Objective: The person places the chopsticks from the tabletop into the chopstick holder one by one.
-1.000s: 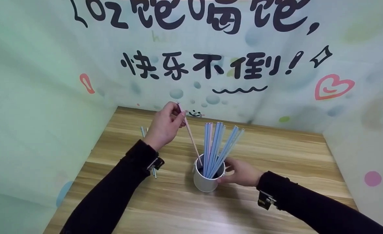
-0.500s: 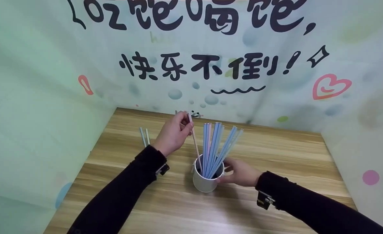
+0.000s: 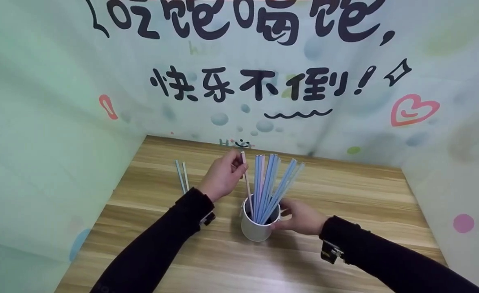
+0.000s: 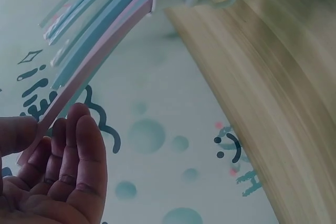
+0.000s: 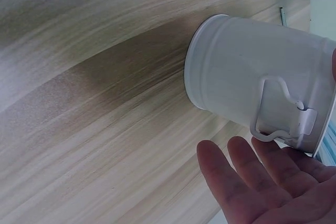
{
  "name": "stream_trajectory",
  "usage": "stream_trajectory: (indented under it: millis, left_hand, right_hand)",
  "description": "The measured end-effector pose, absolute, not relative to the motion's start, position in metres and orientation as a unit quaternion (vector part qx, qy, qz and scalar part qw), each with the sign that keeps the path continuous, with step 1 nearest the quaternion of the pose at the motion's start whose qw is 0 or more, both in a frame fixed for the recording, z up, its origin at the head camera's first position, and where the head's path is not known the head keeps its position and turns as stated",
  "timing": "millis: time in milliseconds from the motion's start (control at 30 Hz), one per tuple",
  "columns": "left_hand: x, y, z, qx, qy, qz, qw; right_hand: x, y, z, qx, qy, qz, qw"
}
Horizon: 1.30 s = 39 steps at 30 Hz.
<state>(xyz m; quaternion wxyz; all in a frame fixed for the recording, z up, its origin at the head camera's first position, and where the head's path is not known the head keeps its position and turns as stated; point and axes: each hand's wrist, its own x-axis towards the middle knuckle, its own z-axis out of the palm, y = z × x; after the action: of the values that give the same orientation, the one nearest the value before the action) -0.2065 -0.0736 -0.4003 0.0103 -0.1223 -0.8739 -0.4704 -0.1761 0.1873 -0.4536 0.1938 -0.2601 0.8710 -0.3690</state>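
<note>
My left hand (image 3: 225, 173) pinches a pink straw (image 3: 247, 185) near its top, between thumb and fingers. The straw's lower end is inside a small white metal bucket (image 3: 256, 232). Several blue straws (image 3: 270, 181) and another pink one stand fanned out in this bucket. In the left wrist view the thumb presses the pink straw (image 4: 89, 66) against the fingers. My right hand (image 3: 304, 219) holds the bucket at its right side, thumb in front and fingers behind. The right wrist view shows the fingers (image 5: 247, 171) by the bucket's wire handle (image 5: 257, 108).
A blue straw (image 3: 180, 173) and a whitish straw (image 3: 186, 175) lie on the wooden table (image 3: 365, 203) at the left, partly hidden by my left sleeve. A printed cloth (image 3: 206, 110) with black lettering hangs behind the table, and pale cloth lines both sides.
My left hand has moved right and down with the pink straw, which now stands more upright and deeper in the bucket. The right hand and the bucket have stayed put.
</note>
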Motion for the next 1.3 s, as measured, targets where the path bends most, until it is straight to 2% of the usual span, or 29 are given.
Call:
stream_trajectory:
  millis: [933,1100,1300]
  left_hand:
    - [-0.216,-0.061,-0.425,-0.112,-0.886,-0.449,-0.021]
    - [-0.216,-0.067,-0.427,-0.114,-0.889,-0.443,-0.028]
    - [-0.217,-0.089,-0.431,-0.074,-0.901,-0.427,-0.028]
  right_hand:
    - [-0.178,0.185,-0.457,-0.247,0.866,-0.385,0.204]
    - [-0.178,0.187,-0.458,-0.254,0.865,-0.386,0.198]
    - [-0.179,0.187,-0.459,-0.256,0.868,-0.379,0.196]
